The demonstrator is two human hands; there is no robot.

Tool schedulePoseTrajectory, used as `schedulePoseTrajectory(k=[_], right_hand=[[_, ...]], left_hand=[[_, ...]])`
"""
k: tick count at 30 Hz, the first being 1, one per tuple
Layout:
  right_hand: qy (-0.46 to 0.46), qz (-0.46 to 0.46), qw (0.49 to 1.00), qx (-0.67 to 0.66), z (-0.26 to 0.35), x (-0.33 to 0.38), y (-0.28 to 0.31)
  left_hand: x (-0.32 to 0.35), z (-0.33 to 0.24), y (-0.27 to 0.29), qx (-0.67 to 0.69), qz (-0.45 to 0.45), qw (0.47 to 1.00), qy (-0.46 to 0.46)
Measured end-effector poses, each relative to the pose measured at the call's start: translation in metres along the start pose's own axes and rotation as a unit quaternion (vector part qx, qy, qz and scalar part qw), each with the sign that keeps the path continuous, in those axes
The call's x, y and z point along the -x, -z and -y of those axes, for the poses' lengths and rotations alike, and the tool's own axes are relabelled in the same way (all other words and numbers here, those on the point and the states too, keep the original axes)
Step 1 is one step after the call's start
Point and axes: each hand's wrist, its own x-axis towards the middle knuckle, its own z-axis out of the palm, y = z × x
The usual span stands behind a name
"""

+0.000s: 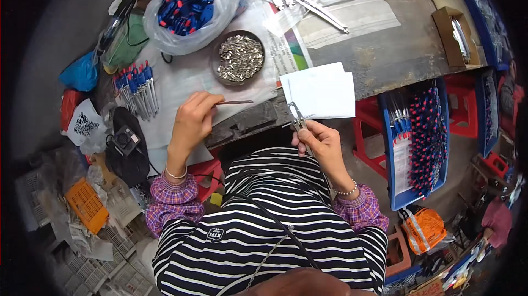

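My left hand (192,120) is closed in a pinch on a thin dark rod (236,102), which points to the right over the table edge. In my right hand (324,142) a slim silver metal piece (297,115) is gripped between thumb and fingers, slanting up and left. A thin pin-like bit sticks out across it. White paper sheets (324,92) lie just beyond that hand. A round bowl (214,70) of small metal cylinders stands beyond the left hand.
A plastic bag (151,29) holds blue parts with red tips. Blue-and-silver pieces (137,90) lie at the left. White-silver strips (324,14) rest at the back. A blue tray (391,175) of blue-and-red pieces and a red stool (367,131) stand at right.
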Motion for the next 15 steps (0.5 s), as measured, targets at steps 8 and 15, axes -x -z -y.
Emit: schedulePoseTrajectory(k=[8, 15], right_hand=[[-0.026, 0.047, 0.998, -0.040, -0.008, -0.010, -0.021], [-0.049, 0.083, 0.995, -0.023, -0.009, -0.010, -0.033]], left_hand=[[0.010, 0.012, -0.006, -0.020, -0.104, 0.994, -0.009], [-0.008, -0.027, -0.034, 0.362, 0.016, 0.927, 0.098]])
